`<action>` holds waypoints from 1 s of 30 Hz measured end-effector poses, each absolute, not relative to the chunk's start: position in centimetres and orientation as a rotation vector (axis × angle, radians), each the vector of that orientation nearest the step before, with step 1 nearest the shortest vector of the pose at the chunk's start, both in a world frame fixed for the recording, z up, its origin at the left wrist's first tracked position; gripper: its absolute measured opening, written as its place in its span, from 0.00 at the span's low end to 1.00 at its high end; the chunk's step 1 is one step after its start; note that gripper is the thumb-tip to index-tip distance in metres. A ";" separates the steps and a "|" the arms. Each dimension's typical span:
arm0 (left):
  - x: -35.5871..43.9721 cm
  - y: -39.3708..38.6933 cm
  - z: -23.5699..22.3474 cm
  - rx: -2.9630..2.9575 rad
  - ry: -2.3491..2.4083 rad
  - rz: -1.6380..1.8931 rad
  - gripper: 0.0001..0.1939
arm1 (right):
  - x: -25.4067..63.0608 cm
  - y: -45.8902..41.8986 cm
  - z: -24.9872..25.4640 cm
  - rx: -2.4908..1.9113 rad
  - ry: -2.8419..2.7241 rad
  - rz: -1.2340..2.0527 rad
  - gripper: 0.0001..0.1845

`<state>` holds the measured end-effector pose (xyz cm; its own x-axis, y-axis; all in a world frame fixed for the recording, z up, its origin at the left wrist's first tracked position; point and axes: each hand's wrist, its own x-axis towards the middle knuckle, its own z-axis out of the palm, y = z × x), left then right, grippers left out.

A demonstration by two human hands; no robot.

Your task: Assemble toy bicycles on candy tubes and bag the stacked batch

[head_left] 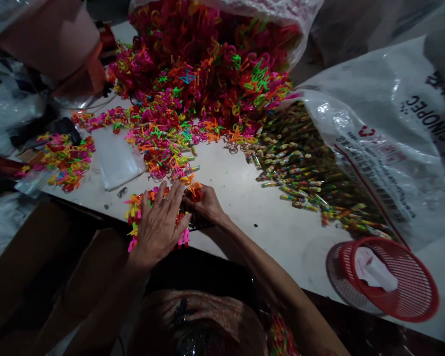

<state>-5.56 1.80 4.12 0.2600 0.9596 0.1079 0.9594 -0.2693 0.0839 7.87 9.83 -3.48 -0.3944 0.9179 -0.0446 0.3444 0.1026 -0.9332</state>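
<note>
My left hand point(160, 222) lies flat, fingers stretched out, over a cluster of small bright plastic pieces point(133, 205) at the table's front edge. Pink and red pieces point(184, 237) poke out beneath its thumb. Close beside it, my right hand point(207, 203) is closed around orange and red plastic pieces point(193, 190). Part of a dark, rack-like thing shows under both hands, mostly hidden. Just beyond them, loose plastic pieces point(163, 153) in pink, yellow, orange and green spread over the white table point(226, 173).
A large heap of plastic pieces point(207, 74) spills from a clear bag at the back. Printed tubes point(292, 158) lie beside a white SINOPEC bag point(385, 133). A red basket point(430, 291) stands front right. Clear plastic sleeves point(116, 158) and a pink bucket point(52, 39) are left.
</note>
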 end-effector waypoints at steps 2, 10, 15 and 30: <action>-5.5 1.8 4.2 2.479 1.909 0.195 0.33 | 7.8 9.9 -3.3 -1.302 -1.973 1.172 0.04; -5.6 2.1 4.3 2.529 1.815 0.110 0.30 | 6.8 10.0 -0.7 -1.210 -2.683 0.903 0.18; -5.6 2.2 4.5 2.513 1.833 0.092 0.28 | 7.6 12.5 0.9 -1.169 -2.767 0.933 0.13; -6.1 1.9 4.5 2.552 1.738 0.265 0.16 | 12.3 11.2 -0.5 -1.456 -2.067 0.999 0.07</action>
<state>-6.06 1.87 4.48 0.3565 0.9269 0.1171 0.9197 -0.3702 0.1308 12.33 11.19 -0.49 -0.3637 0.9293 -0.0639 0.6277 0.1938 -0.7539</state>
